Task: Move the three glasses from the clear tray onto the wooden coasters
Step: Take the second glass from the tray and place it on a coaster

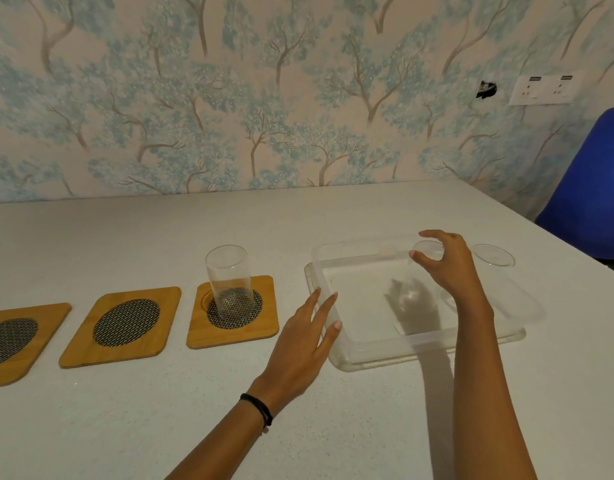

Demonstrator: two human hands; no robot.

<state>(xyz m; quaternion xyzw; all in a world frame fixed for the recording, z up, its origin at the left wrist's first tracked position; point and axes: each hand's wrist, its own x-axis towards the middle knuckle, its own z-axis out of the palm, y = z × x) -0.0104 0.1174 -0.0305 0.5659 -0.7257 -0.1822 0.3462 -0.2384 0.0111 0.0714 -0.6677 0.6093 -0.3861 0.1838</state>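
Observation:
Three wooden coasters with dark mesh centres lie in a row on the white table: left, middle and right. A clear glass stands upright on the right coaster. The clear tray sits to the right of them. Inside it stands a second glass, and my right hand curls around its rim from above. A third glass stands in the tray behind my right wrist, partly hidden. My left hand rests with spread fingers at the tray's left edge, holding nothing.
A blue chair stands at the table's far right corner. The wall with tree-patterned wallpaper runs along the table's back edge, with a white socket plate on it.

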